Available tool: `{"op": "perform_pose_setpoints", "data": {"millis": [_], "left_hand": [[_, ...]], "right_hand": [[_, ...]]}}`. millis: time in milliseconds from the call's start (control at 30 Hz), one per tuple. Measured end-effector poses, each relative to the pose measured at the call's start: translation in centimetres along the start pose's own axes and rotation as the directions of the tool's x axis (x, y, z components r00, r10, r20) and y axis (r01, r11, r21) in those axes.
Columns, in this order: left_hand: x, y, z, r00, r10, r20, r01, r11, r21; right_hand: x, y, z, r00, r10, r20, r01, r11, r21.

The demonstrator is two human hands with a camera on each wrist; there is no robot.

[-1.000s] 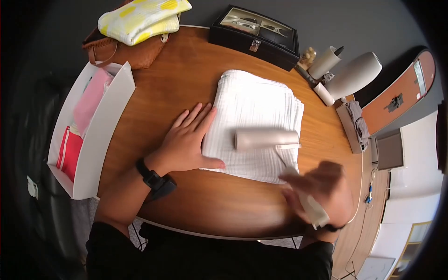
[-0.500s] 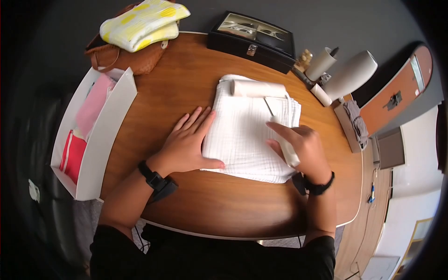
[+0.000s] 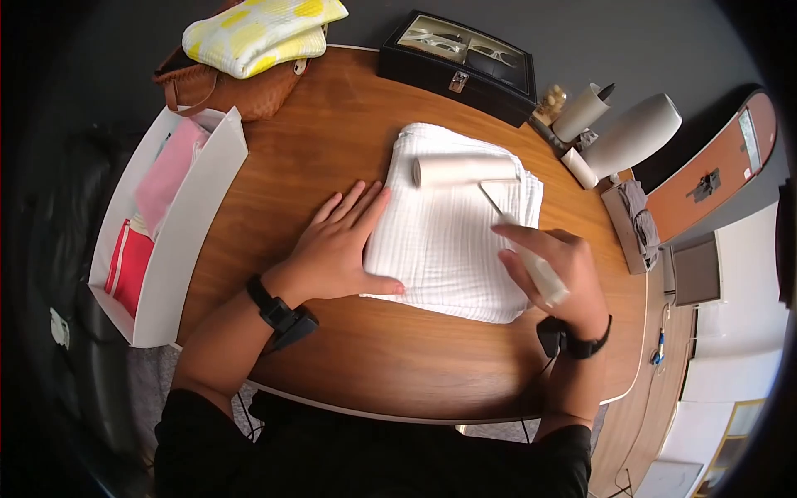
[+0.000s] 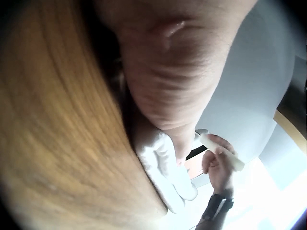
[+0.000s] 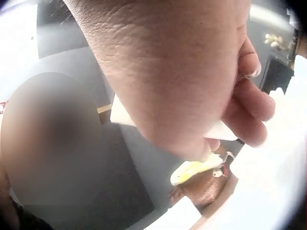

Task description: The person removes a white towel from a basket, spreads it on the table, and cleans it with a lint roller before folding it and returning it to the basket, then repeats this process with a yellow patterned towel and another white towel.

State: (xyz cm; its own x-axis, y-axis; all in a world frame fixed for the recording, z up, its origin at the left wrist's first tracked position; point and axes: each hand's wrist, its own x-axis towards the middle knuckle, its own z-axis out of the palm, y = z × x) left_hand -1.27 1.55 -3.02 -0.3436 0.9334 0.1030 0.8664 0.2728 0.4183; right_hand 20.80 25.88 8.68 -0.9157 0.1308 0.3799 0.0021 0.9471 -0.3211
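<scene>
A folded white crinkled cloth (image 3: 448, 241) lies on the wooden table in front of the person. My right hand (image 3: 564, 270) grips the pale handle of a lint roller (image 3: 466, 170), whose white cylinder lies across the far part of the cloth. In the left wrist view, that handle (image 4: 223, 152) slants through the right hand's fingers. The left hand (image 3: 336, 245) rests spread along the cloth's left edge, its thumb over the near left corner and its fingertips at the side. The cloth's layered fold (image 4: 165, 175) shows beside the left thumb.
At left stands a white box (image 3: 195, 241) with pink and red fabric, behind it a brown bag (image 3: 257, 95) under a yellow-and-white cloth (image 3: 261, 37). A black glasses case (image 3: 457, 70) stands at the back. A cup, a white vase (image 3: 635, 129) and a small box (image 3: 627, 228) line the right side.
The lint roller went from the near-middle of the cloth to its far end, then came slightly back toward the person. The right hand moved with it; the left hand stayed in place.
</scene>
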Motion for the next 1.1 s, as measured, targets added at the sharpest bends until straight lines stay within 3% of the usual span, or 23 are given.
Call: {"op": "perform_pose_setpoints", "data": {"millis": [100, 200, 267, 333, 433, 533, 600, 633, 733, 833, 933, 1033, 1100], "left_hand": [[0.0, -0.2, -0.1, 1.000, 0.001, -0.003, -0.001, 1.000, 0.002], [-0.1, -0.2, 0.4, 1.000, 0.003, -0.018, -0.004, 1.000, -0.018], [-0.1, -0.3, 0.1, 1.000, 0.013, -0.013, -0.013, 1.000, -0.012], [-0.1, -0.2, 0.0, 1.000, 0.007, -0.005, -0.007, 1.000, -0.008], [0.1, 0.0, 0.0, 1.000, -0.003, 0.016, 0.003, 1.000, 0.006], [0.2, 0.0, 0.2, 1.000, -0.010, 0.013, 0.010, 1.000, 0.016], [0.2, 0.1, 0.2, 1.000, -0.015, 0.026, 0.015, 1.000, 0.016], [0.2, 0.3, -0.1, 0.999, -0.025, 0.038, 0.024, 1.000, 0.014], [0.2, 1.0, -0.6, 1.000, 0.004, 0.006, -0.004, 0.999, -0.034], [-0.2, 3.0, -1.0, 0.988, 0.130, -0.087, -0.137, 0.987, -0.080], [0.0, 6.4, -1.3, 0.969, 0.222, -0.112, -0.232, 0.968, -0.093], [1.1, 9.0, -0.6, 0.937, 0.316, -0.148, -0.325, 0.945, -0.042], [2.2, 10.8, -0.1, 0.924, 0.359, -0.134, -0.356, 0.933, 0.041]], "right_hand": [[-0.2, 1.6, 0.8, 0.998, 0.003, 0.069, -0.007, 0.999, 0.052], [-0.8, 1.1, -3.7, 0.963, -0.061, 0.264, 0.033, 0.994, 0.106], [-1.6, 1.0, -6.2, 0.943, -0.106, 0.315, 0.030, 0.971, 0.236], [-2.3, 0.8, -8.1, 0.942, -0.068, 0.328, -0.007, 0.975, 0.222], [-3.8, 2.5, -9.3, 0.965, 0.054, 0.258, -0.109, 0.974, 0.201], [-4.6, 5.0, -9.4, 0.896, 0.372, 0.242, -0.444, 0.725, 0.527], [-5.0, 8.3, -8.3, 0.875, 0.427, 0.227, -0.473, 0.657, 0.586], [-5.4, 10.3, -8.2, 0.883, 0.351, 0.312, -0.470, 0.644, 0.604], [-5.1, 11.4, -7.1, 0.821, 0.315, 0.476, -0.571, 0.437, 0.695], [-5.2, 13.8, -3.6, 0.856, 0.189, 0.482, -0.516, 0.385, 0.765], [-4.4, 14.0, -0.4, 0.920, 0.072, 0.385, -0.370, 0.483, 0.793], [-4.4, 13.6, 0.5, 0.935, 0.059, 0.351, -0.321, 0.566, 0.759], [-5.1, 15.2, 1.0, 0.854, 0.189, 0.485, -0.513, 0.468, 0.719]]}}
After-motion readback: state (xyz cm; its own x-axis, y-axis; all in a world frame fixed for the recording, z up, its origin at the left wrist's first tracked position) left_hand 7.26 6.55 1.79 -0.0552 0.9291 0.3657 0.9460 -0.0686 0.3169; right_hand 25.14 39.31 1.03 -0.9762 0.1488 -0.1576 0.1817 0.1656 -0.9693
